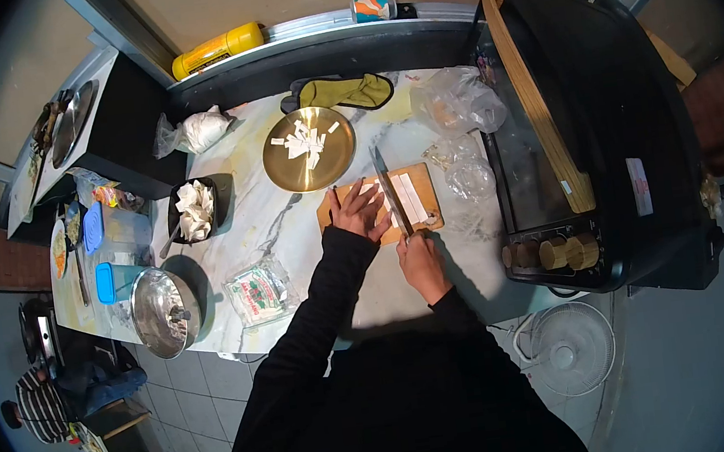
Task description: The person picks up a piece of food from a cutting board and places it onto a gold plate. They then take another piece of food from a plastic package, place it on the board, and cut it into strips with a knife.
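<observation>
My left hand (359,212) lies flat, fingers spread, on a small wooden cutting board (424,178) at the counter's middle, pressing on white strips of food (410,198). My right hand (421,262) grips the handle of a long knife (388,189) whose blade lies across the board beside my left fingers. Just beyond the board stands a gold plate (284,170) holding several cut white pieces (306,141).
A black oven (583,129) fills the right side. Clear plastic bags (456,108) lie beside it. A black tray of white pieces (193,211), a packet (255,293), a steel lidded pot (164,311) and blue-lidded tubs (114,279) sit left. A green mitt (347,92) lies at the back.
</observation>
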